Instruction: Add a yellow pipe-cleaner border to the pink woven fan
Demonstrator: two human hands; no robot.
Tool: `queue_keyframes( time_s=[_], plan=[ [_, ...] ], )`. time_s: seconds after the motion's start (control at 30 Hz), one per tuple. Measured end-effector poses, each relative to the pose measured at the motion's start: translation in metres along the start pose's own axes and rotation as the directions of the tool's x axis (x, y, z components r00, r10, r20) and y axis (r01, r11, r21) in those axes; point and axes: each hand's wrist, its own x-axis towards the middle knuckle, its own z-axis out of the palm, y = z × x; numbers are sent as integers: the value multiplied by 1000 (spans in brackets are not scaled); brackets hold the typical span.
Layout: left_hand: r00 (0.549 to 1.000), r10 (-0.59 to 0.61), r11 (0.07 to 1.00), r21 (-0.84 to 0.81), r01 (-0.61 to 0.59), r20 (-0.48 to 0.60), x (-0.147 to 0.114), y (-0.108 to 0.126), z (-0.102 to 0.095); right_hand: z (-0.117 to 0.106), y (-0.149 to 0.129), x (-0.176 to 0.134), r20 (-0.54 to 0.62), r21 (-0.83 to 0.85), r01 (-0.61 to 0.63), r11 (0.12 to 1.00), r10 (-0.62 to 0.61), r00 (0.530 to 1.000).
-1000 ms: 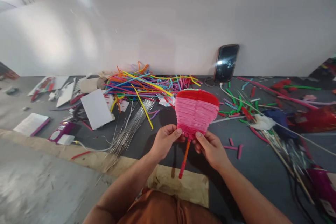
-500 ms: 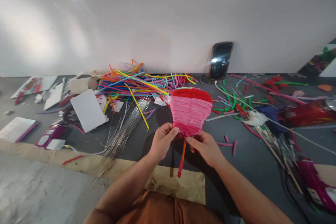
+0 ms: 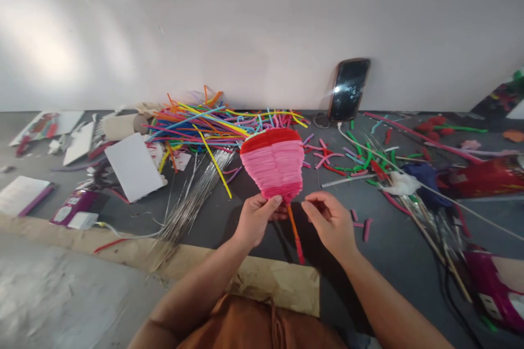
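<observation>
A fan-shaped piece made of pipe cleaners, pink with a red band along its top and darker pink at the base, stands upright over the table. My left hand pinches its lower edge, thumb in front and fingers behind. From the base an orange stem slants down to a reddish-pink tip. To the right of the stem, my right hand is apart from the piece, its fingers loosely bent with nothing visible in them.
Behind lies a heap of colourful pipe cleaners, with a bundle of thin wires in front. A phone leans against the white wall, a cable running from it. Short cut pieces lie right, and a white card left.
My right hand has let go of the base of the pipe-cleaner piece and moved right. The piece has shifted left and tilted, its stem now slanting to the right.
</observation>
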Motion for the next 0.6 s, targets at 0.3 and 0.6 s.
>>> queue_keyframes(
  time_s=[0.3,0.6],
  plan=[
    [994,105,992,67,-106,25,-5,-11,7,5,-1,-7,113,-282,334,899,-314,943],
    [994,100,988,116,-105,54,-4,-13,8,3,-5,-5,46,-287,242,927,-239,970]
  ],
)
